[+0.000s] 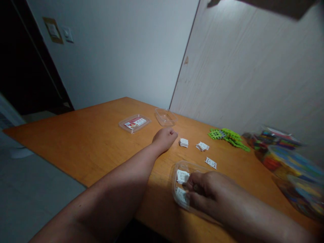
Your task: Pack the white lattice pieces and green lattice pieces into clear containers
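- Your right hand point(210, 185) reaches into a clear, thin-walled plastic tray point(174, 184) with rounded corners, near the front edge of the desk point(101, 135).
- Inside that tray, a stack of small white printed cards point(182, 176) lies just beyond your right fingertips; more cards point(180, 194) lie by your thumb, partly covered by it.
- Your right thumb and fingers are bent toward each other; whether they grip a card, you cannot tell from here.
- Your left hand point(165, 139) is curled into a loose fist on the desk, its inside hidden; a neat card stack point(184, 142) sits just beside its knuckles.
- Right of that stack lie a fanned, untidy pile point(202, 146) and a flat card point(211, 162).
- Toward the desk's back corner are a shallow plastic lid point(135, 123) with a glossy label and a clear box point(165, 117).
- Along the back edge, lime-green latticed plastic pieces point(231, 137) lie clustered.
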`<state>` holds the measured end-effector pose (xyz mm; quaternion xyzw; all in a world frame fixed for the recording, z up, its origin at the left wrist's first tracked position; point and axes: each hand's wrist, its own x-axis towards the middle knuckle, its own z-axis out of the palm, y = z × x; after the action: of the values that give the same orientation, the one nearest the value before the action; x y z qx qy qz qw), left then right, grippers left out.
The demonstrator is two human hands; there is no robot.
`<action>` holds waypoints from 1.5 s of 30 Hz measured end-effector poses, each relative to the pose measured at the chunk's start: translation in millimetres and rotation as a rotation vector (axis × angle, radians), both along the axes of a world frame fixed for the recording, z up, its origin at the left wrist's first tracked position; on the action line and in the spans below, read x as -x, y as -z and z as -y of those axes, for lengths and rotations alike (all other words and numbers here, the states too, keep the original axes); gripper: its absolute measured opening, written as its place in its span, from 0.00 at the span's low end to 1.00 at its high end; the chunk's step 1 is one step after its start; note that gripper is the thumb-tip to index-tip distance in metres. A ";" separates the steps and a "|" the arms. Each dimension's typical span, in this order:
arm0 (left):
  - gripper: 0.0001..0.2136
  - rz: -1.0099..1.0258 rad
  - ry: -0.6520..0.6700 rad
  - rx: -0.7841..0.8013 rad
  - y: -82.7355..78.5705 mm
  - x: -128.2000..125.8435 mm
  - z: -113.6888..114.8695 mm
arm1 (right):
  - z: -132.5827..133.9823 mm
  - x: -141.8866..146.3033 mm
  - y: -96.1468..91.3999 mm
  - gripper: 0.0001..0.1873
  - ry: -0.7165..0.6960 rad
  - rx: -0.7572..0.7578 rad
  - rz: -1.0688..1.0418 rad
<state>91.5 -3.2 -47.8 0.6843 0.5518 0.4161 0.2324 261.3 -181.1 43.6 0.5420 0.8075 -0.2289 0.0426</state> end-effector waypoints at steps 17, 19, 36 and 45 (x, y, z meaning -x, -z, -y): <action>0.14 0.009 0.026 0.017 -1.1 1.0 0.6 | 0.3 -3.0 -3.1 0.10 -0.034 -0.024 0.113; 0.14 0.010 0.030 0.009 -0.8 0.8 0.3 | 2.0 -2.3 -3.7 0.10 -0.046 -0.016 0.136; 0.14 0.010 0.025 -0.001 -2.8 0.3 1.9 | -39.6 -85.3 -17.8 0.13 0.201 -0.323 -0.104; 0.14 0.013 0.025 0.003 -1.0 1.5 1.7 | -69.8 -108.3 26.1 0.14 0.295 -0.191 -0.069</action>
<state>90.0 -4.9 -46.9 0.6880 0.5423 0.4168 0.2424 369.5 -111.3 17.5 0.6481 0.7382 -0.1733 -0.0709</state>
